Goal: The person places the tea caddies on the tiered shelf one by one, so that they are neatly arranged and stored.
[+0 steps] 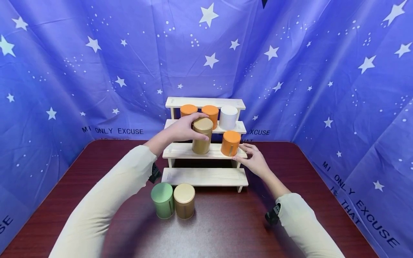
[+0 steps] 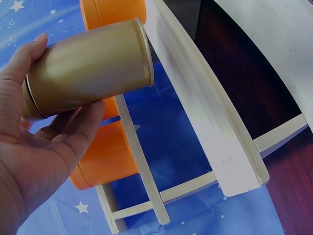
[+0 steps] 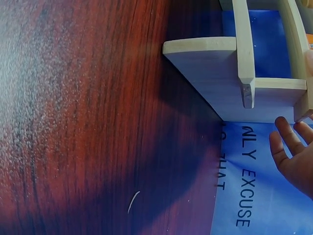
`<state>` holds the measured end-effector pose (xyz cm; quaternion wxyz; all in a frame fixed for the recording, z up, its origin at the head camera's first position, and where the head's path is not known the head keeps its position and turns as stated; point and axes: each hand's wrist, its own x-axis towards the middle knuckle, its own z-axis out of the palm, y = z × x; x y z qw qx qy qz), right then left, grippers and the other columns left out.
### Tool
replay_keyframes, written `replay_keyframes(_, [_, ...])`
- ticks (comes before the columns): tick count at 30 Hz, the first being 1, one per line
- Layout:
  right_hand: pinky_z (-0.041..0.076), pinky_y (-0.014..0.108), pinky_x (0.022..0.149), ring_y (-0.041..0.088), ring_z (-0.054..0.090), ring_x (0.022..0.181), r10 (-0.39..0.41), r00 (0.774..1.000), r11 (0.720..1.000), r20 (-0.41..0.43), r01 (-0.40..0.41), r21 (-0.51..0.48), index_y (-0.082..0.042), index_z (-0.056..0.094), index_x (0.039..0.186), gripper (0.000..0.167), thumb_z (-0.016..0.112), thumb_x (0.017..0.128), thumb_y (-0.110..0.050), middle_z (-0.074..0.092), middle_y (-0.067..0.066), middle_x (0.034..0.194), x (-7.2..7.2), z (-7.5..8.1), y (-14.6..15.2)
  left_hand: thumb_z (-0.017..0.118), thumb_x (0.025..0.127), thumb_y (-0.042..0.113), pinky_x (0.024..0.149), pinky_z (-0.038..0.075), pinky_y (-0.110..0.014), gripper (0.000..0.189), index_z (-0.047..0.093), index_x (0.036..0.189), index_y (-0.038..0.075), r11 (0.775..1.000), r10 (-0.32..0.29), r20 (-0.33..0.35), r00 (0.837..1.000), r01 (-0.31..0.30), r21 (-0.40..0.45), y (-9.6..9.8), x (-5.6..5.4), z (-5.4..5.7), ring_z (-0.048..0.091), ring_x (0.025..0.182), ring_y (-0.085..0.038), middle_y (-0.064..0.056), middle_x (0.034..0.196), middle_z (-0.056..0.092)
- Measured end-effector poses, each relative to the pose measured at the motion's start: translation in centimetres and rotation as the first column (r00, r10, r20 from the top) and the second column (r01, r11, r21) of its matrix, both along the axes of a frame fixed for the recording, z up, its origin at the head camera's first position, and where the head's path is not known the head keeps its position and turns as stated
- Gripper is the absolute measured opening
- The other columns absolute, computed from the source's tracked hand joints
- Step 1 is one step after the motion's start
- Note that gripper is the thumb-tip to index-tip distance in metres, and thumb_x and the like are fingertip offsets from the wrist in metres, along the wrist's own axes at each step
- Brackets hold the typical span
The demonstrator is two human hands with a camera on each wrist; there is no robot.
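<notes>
My left hand [image 1: 188, 129] grips a tall gold tin [image 1: 201, 141] near its lid, thumb on one side and fingers on the other. The tin stands upright over the second step from the bottom of a wooden tiered shelf [image 1: 206, 178]; whether its base touches is unclear. In the left wrist view the gold tin [image 2: 93, 68] lies across the hand's grasp. On the same step, to the right, sits an orange tin [image 1: 230, 144]. My right hand [image 1: 255, 161] is beside that tin at the step's right end, fingers loosely spread; contact with the tin is unclear.
On the step behind stand two orange tins [image 1: 210, 111] and a white tin [image 1: 228, 117]. A green tin [image 1: 162, 201] and a shorter gold tin [image 1: 184, 202] stand on the dark red table [image 1: 226, 229], front left. Blue starry cloth [image 1: 145, 61] hangs behind and at both sides.
</notes>
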<state>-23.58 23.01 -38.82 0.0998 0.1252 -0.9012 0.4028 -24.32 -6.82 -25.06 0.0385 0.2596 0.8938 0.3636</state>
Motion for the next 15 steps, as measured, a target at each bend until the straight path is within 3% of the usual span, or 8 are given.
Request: replay_keyframes(15, [0.04,0.048,0.1,0.031,0.044,0.124,0.0,1.0,1.0,0.001,0.0,0.001,-0.011,0.053,0.134,0.07,0.078,0.074,-0.037,0.044,0.014,0.141,0.0,0.0,-0.1,0.08,0.071,0.036,0.101,0.042,-0.042,0.078,0.042,0.137,0.024,0.999,0.028,0.004,1.0,-0.028,0.022,1.2,-0.3,-0.8,0.053,0.115,-0.023,-0.003,0.125,0.057])
